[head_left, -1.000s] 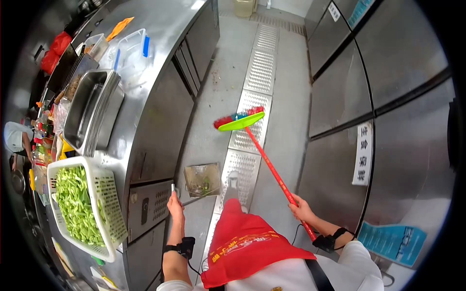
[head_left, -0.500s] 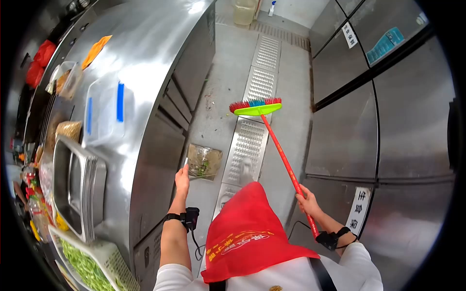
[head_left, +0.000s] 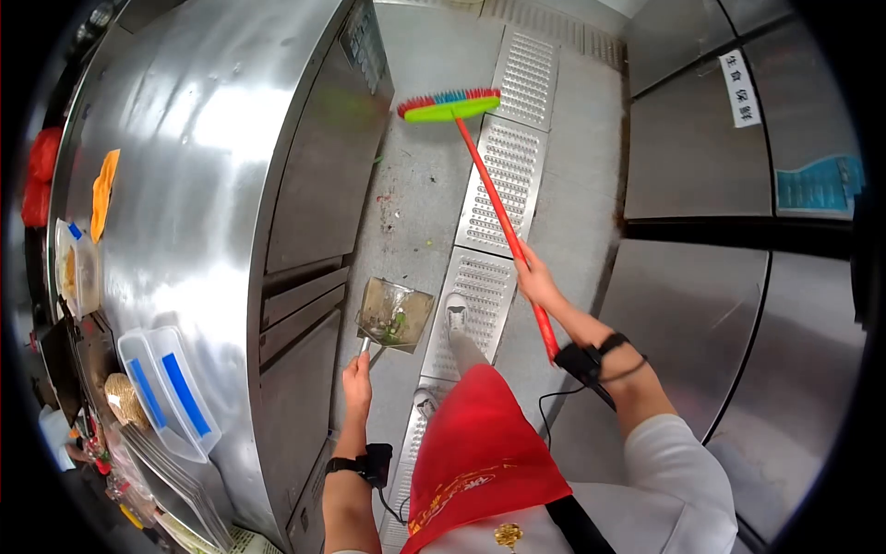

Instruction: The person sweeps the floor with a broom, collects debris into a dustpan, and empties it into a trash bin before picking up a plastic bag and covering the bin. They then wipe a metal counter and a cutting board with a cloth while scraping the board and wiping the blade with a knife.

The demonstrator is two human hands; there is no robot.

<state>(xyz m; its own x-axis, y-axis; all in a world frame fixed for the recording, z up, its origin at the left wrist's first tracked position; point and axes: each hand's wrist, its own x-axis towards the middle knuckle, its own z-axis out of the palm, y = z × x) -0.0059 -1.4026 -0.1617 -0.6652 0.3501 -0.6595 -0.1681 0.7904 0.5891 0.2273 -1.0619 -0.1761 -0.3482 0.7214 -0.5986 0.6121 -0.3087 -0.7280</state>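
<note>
At lower middle, your left hand (head_left: pixel 356 379) gripped dustpan (head_left: pixel 420 309) by handle; dustpan sat just ahead, low by floor (head_left: pixel 420 198), green scraps (head_left: pixel 397 325) inside. Your right hand (head_left: pixel 535 275) gripped red pole of broom (head_left: pixel 498 203), head farther forward, beside drain grate (head_left: pixel 506 175). Debris (head_left: pixel 386 220) lay between. Leftward, surface (head_left: pixel 194 138) bore orange cloth (head_left: pixel 104 196).

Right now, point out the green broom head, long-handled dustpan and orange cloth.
Green broom head (head_left: pixel 450 111): head view, middle of its green block.
Long-handled dustpan (head_left: pixel 414 306): head view, bare part of its pan.
Orange cloth (head_left: pixel 104 196): head view, middle of its upper face.
</note>
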